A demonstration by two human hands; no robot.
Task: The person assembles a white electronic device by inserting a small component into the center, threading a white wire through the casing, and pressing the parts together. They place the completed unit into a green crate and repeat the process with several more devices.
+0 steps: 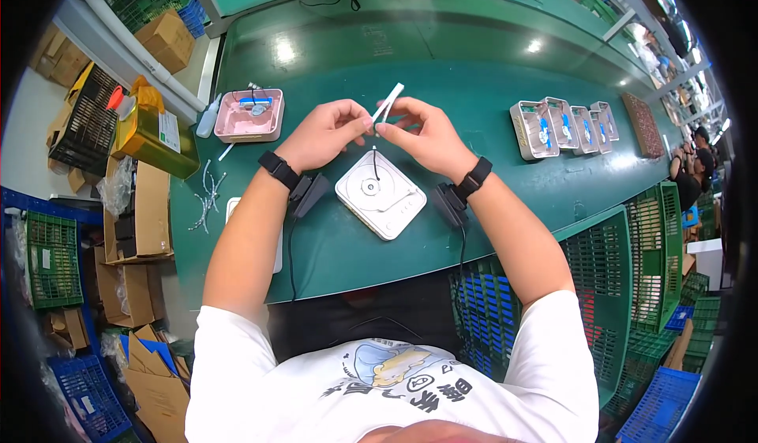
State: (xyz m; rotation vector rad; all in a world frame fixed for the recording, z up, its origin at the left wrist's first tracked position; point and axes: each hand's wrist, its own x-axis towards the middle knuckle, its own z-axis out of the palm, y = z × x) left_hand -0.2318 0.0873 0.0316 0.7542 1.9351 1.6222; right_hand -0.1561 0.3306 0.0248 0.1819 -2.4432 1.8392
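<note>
Above the bench my left hand (325, 133) and my right hand (425, 137) come close together, fingers pinched. Between their fingertips is a narrow white strip (392, 98), its upper end sticking up and seemingly split or folded lower down. Its exact kind is unclear. Just below my hands, a white square casing (399, 204) like a small record player lies turned cornerwise on the bench. A short black cable (376, 167) with a pale end runs over its disc toward the far corner. Both hands are apart from the casing.
On the green bench (474, 238), a pink-lined tray (272, 131) with parts and loose white cables (207, 198) lie left. Several open casings with blue parts (534, 131) line up right. Wrist-worn black devices (309, 196) trail cables. Green crates (592, 277) stand at right, below the bench edge.
</note>
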